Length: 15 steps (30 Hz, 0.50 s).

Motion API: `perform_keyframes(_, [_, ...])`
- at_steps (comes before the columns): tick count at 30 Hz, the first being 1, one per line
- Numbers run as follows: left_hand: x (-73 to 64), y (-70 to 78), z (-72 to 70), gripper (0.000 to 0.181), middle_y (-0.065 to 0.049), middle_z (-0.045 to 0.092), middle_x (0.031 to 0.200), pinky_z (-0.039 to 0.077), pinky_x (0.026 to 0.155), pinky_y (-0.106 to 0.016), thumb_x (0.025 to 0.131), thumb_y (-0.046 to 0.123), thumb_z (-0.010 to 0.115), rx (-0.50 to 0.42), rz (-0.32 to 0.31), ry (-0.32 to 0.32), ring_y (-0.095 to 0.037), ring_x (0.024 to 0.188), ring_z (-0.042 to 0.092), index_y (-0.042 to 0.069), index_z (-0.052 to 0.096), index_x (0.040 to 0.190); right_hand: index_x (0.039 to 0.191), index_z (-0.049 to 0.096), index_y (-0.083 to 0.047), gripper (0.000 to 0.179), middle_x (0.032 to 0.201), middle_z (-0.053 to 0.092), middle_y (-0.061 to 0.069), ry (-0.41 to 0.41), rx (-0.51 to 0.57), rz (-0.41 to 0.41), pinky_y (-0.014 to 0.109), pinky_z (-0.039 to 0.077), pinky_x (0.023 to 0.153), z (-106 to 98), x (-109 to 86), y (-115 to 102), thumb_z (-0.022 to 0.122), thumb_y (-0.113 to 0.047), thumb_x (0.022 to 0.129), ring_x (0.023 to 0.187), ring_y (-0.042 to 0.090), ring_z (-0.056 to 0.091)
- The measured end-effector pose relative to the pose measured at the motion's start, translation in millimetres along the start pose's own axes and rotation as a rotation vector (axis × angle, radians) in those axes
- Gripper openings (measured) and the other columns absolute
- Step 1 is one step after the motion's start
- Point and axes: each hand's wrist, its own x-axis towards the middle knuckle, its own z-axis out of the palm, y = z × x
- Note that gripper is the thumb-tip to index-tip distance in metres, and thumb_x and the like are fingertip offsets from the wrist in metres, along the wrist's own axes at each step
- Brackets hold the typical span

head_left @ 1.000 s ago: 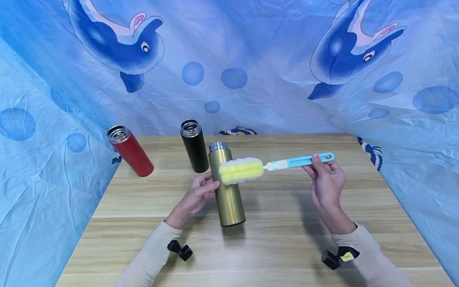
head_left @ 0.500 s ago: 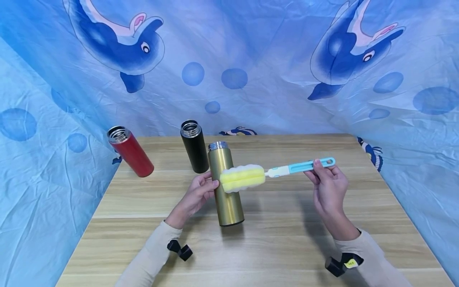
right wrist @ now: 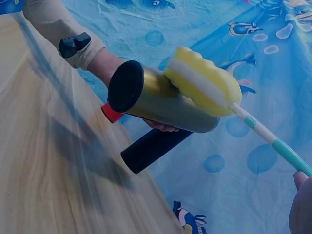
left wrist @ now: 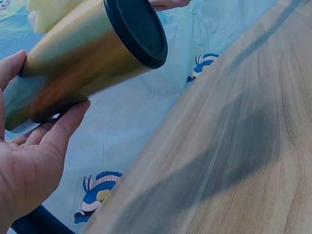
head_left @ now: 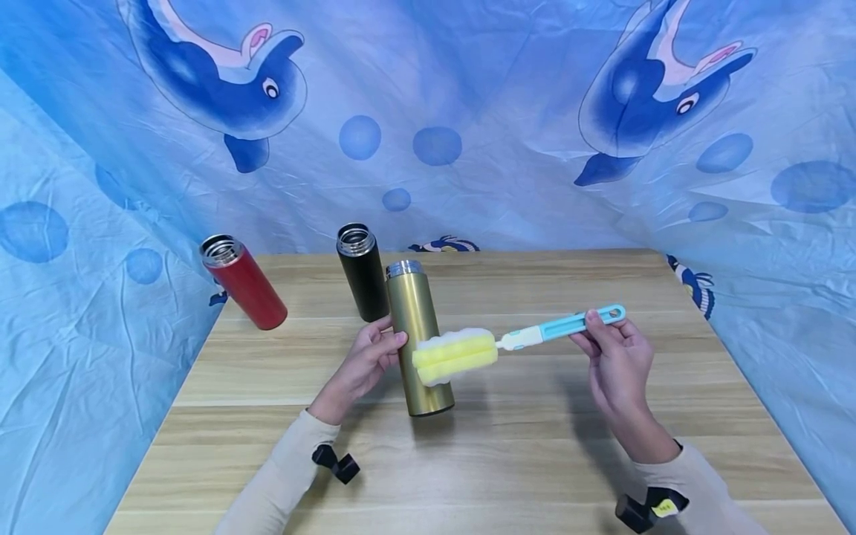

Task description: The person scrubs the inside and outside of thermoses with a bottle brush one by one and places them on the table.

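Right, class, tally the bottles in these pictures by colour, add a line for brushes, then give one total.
Red bottle: 1
Black bottle: 1
Gold bottle: 1
Sponge brush: 1
Total: 4

Taking the held bottle as our clock's centre, we have it raised above the worktop, with the left hand around it at eight. The brush reaches from over it to the right hand at three. On the worktop, the nearer bottle stands at eleven, the outer bottle between nine and ten; the backdrop hangs behind, at twelve.
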Motion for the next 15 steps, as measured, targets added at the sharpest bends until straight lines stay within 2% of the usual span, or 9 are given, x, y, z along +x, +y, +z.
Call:
perform_keyframes(8, [0.9, -0.3, -0.2, 0.049, -0.006, 0.076, 0.108, 0.062, 0.08, -0.029, 0.095, 0.006, 0.06, 0.0, -0.01, 0.016, -0.016, 0.092, 0.075, -0.006, 0.042, 0.139, 0.097, 0.06, 0.008, 0.014, 0.085, 0.075, 0.014, -0.045, -0.039, 0.036, 0.026, 0.061, 0.072, -9, -6.6, -2, 0.071, 0.002, 0.092, 0.076, 0.019, 0.077])
perform_keyframes(15, [1.0, 0.5, 0.5, 0.05, -0.006, 0.077, 0.106, 0.063, 0.08, -0.031, 0.095, 0.005, 0.062, -0.001, -0.014, 0.01, -0.017, 0.094, 0.075, -0.007, 0.042, 0.139, 0.095, 0.062, 0.007, 0.009, 0.082, 0.075, 0.013, -0.058, -0.025, 0.036, 0.026, 0.061, 0.07, -12, -10.0, -2, 0.07, 0.005, 0.092, 0.073, 0.019, 0.076])
